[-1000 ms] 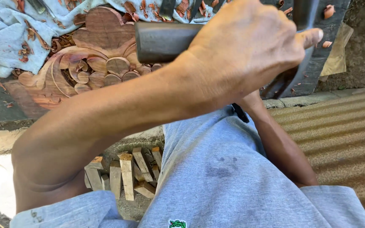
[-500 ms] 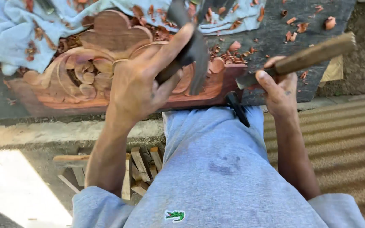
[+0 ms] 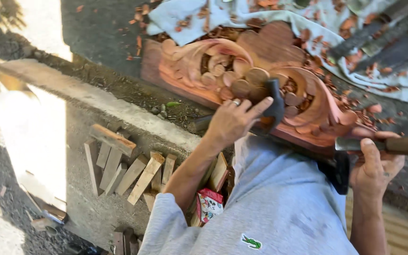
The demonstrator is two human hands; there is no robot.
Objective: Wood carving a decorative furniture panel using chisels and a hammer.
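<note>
- Since half a sec ago: view has swung, so the carved wood panel (image 3: 260,80) now sits upper centre, tilted. The left hand (image 3: 234,120) has come down off the raised position, w/ the dark mallet (image 3: 272,101) now resting against the carving.
- Left hand: fingers wrapped round mallet handle, ring on one finger.
- Right hand (image 3: 374,163), lower right of frame: closed round wooden-handled chisel (image 3: 393,145), blade pointing left toward panel's lower edge.
- Looks like a pause between blows, not a strike – my read only.
- Around: pale cloth (image 3: 204,16) w/ red chips, upper frame; more tools upper right, blurred.
- Wood offcuts (image 3: 128,165) stacked lower left; small printed box (image 3: 208,205) by the grey shirt (image 3: 270,212).
- Shirt hides panel's near edge.
</note>
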